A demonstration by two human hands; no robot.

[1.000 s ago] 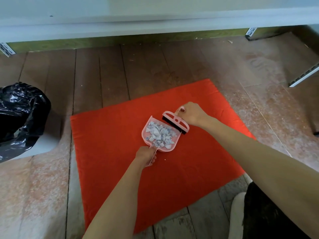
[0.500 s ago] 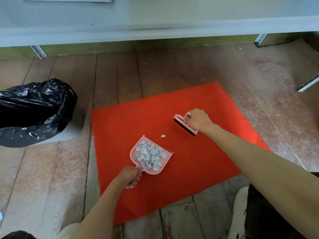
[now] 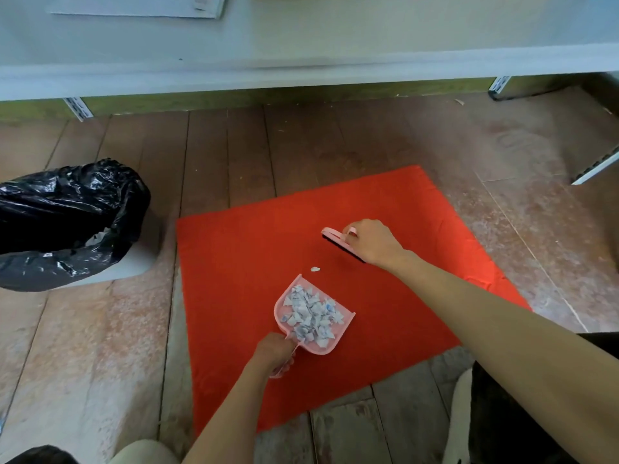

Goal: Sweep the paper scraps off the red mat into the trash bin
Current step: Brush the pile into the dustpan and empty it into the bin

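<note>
Left grip (image 3: 273, 354) clasps the dustpan (image 3: 346, 324) heaped with paper scraps (image 3: 310, 314); right grip (image 3: 375, 244) clasps the brush (image 3: 335, 237).

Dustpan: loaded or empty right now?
Loaded. The pink dustpan, held by the left hand, carries a heap of paper scraps; one stray scrap lies on the red mat.

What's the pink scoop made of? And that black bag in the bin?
The pink dustpan looks like smooth moulded plastic: even colour and a thin, stiff rim. The black bag looks like thin plastic film: glossy and crinkled, with bright highlights.
</note>
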